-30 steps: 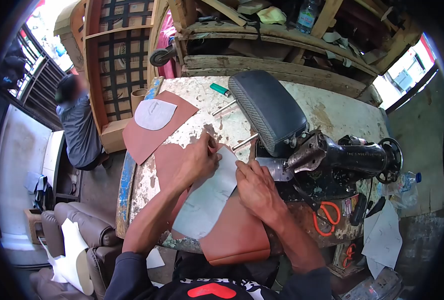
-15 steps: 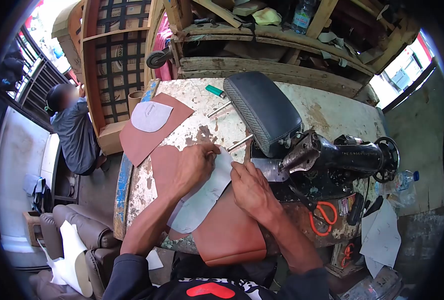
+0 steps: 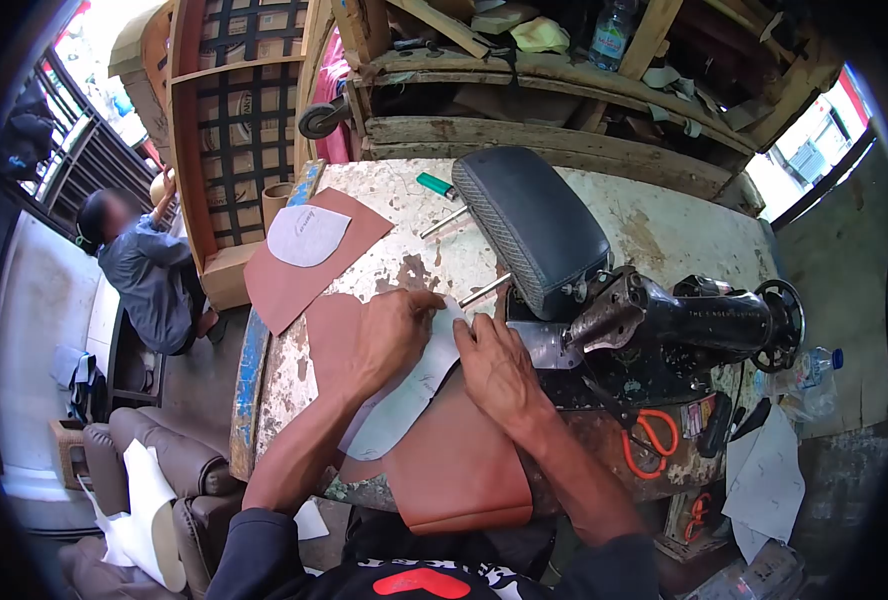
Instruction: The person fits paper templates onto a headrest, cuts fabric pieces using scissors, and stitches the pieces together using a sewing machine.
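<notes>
Both hands grip a pale, curved piece of material (image 3: 411,405) with faint printed lettering, its lower end hanging over brown leather. My left hand (image 3: 394,340) pinches it near the top edge. Close by on the right, my right hand (image 3: 499,365) has its fingers closed on the same piece's edge. Beneath lies a brown leather piece (image 3: 459,470), draped at the table's front edge. Another brown piece (image 3: 334,335) lies under my left wrist. Just beyond my hands rests a black headrest (image 3: 539,225) with two metal rods.
A black sewing machine (image 3: 699,320) stands at the right, with orange-handled scissors (image 3: 652,445) before it. A white template (image 3: 309,235) lies on brown leather (image 3: 279,285) at the table's left. A green lighter (image 3: 434,184) is near the back. A person (image 3: 149,265) sits at far left.
My right hand has shifted slightly toward my left along the pale piece, which now shows narrower. The view has moved a little. The person at left has raised a hand.
</notes>
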A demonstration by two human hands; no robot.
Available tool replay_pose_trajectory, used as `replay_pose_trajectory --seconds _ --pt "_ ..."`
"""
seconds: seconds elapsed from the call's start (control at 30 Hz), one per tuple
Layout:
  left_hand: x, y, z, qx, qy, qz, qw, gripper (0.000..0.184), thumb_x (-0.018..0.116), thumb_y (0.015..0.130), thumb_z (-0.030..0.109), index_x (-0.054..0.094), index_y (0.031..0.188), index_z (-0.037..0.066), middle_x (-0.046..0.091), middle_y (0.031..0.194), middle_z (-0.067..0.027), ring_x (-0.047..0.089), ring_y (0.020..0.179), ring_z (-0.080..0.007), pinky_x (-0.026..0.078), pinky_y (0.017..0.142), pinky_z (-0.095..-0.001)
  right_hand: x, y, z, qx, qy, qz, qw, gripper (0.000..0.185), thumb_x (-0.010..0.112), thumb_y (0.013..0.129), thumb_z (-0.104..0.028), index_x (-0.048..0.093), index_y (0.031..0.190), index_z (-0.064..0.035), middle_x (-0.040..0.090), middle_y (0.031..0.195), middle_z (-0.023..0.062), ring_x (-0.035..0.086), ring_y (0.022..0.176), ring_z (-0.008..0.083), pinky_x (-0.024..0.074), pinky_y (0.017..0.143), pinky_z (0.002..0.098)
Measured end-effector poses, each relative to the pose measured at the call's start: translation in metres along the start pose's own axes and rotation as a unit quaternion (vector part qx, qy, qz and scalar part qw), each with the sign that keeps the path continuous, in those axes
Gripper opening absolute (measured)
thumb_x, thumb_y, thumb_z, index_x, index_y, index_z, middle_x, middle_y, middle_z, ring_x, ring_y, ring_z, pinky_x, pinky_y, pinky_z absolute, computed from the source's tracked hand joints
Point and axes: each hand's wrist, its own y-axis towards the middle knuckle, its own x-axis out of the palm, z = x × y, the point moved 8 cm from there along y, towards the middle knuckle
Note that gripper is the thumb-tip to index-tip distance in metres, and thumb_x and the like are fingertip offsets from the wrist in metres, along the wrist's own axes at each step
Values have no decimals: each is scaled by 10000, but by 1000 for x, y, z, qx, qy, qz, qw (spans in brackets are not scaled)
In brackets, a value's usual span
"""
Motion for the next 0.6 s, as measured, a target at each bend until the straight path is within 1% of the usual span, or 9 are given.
replay_pose_trajectory --seconds 0.1,0.17,0.23,0.3,0.37,0.43,0.5,0.53,0.6 --pt "1 0 -1 6 9 1 1000 203 698 880 77 811 1046 104 750 842 -183 733 775 -358 581 718 -457 -2 -2 -3 -15 -24 16 999 389 559 891 9 634 1265 89 569 1025 239 561 1188 462 522 858 492" --pt "0 0 1 19 16 5 1000 203 703 878 80 814 1046 108 740 822 -176 724 759 -361 578 714 -457 -2 -2 -5 -23 -70 21 997 324 553 920 -53 640 1208 68 585 1056 167 608 1026 316 495 879 433" --pt "-1 -2 5 32 24 11 999 203 708 877 84 817 1045 112 730 801 -168 714 743 -364 574 710 -457 -2 -1 -5 -18 -68 14 997 319 557 916 -56 646 1196 67 586 1058 167 607 1030 315 494 879 433" --pt "2 -3 9 6 40 -9 999 167 701 882 136 814 1004 132 717 910 -165 703 882 -351 558 778 -459 -3 0 -5 -12 -66 9 998 313 562 912 -59 652 1184 65 587 1059 167 607 1033 313 493 879 432" --pt "4 -8 24 61 116 12 991 159 677 889 148 798 987 110 697 982 -166 678 974 -344 542 823 -464 -1 0 -6 -4 -40 -1 999 340 564 898 -11 660 1211 82 579 1057 219 547 1230 430 499 881 470" --pt "6 -10 39 117 195 33 973 163 654 897 161 781 969 88 677 1053 -167 654 1066 -338 526 868 -468 2 -1 -5 3 -41 -14 999 328 574 893 -17 660 1194 78 582 1058 213 560 1198 415 495 889 473" --pt "28 -7 39 112 251 -66 959 173 666 891 130 753 1002 30 653 1113 -151 592 1159 -363 507 931 -502 6 -1 -4 7 -46 -27 999 316 583 887 -23 660 1178 74 584 1060 207 572 1167 401 490 897 475" --pt "29 -10 42 112 225 -64 966 195 627 881 83 709 1019 -28 654 1108 -182 602 1129 -377 504 941 -500 7 -1 -3 3 -49 -24 998 286 583 886 -22 666 1145 65 581 1060 205 577 1142 391 487 897 479" --pt "26 -23 48 107 175 -43 978 223 619 878 80 696 1054 -34 651 1126 -200 597 1143 -389 499 957 -507 2 -8 -3 2 -53 -19 998 257 582 885 -21 672 1112 57 577 1059 204 582 1118 381 485 897 483"
